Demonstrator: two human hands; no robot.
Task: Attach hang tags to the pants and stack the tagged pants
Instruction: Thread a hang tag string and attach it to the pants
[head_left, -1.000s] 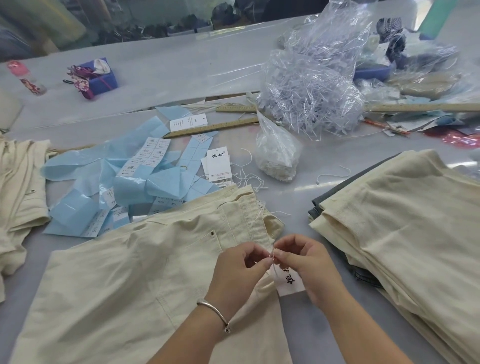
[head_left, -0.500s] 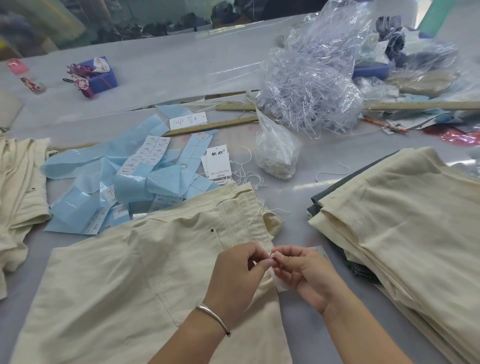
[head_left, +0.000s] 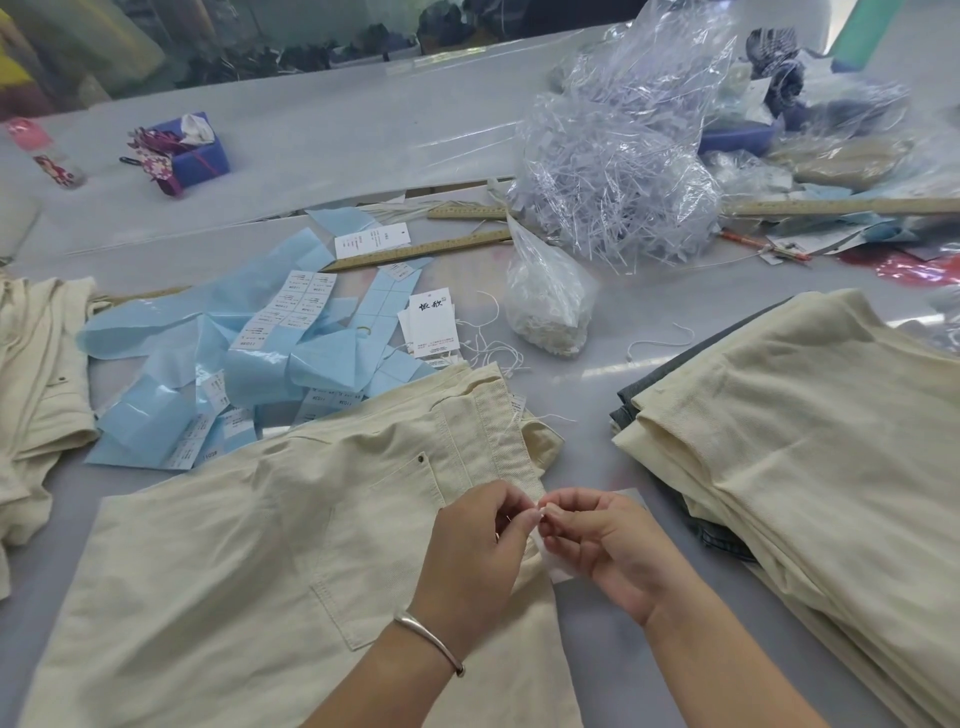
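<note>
Hands — left (head_left: 475, 556), right (head_left: 605, 543) — fingertips together, pinching hang tag (head_left: 561, 569) at pants (head_left: 249, 545) waistband.

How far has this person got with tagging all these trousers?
A tall stack of folded cream pants on the right looks done, though no tags show on it. In hand: both the left hand and right hand pinch a white hang tag at the waistband of the cream pants lying flat. Left: a rumpled cream pile at far left, with spare white tags waiting.
</note>
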